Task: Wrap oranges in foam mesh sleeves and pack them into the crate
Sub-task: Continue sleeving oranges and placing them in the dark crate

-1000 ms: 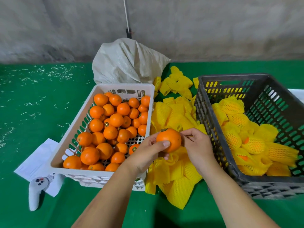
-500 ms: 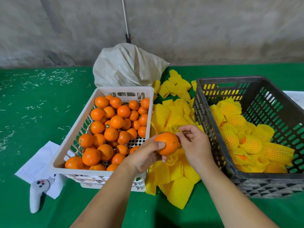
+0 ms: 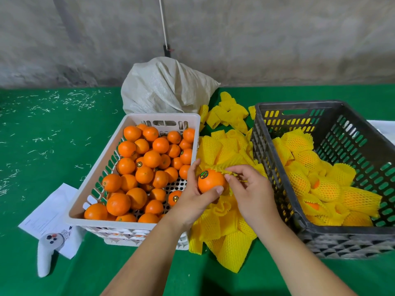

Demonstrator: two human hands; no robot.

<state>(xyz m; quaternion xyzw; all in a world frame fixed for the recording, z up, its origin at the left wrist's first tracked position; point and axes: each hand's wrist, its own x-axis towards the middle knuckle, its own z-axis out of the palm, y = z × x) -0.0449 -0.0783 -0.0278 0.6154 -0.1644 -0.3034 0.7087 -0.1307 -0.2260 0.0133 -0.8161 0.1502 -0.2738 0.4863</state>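
Over crinkly foam sleeves [image 3: 224,227], left hand [image 3: 193,201] cupping smooth round orange [image 3: 210,181], right hand [image 3: 250,191] pinching mesh sleeve [image 3: 224,169].

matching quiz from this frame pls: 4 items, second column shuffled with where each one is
Items:
1. held orange
2. dark crate
3. white basket
4. white controller

Places:
A. bottom left, on the green table
B. holds bare oranges
C. in the left hand, with the right hand pinching a foam sleeve against it
D. far right, holds wrapped oranges

Pairs: 1-C, 2-D, 3-B, 4-A

Yellow mesh sleeves [image 3: 222,223], grey crate [image 3: 277,167]
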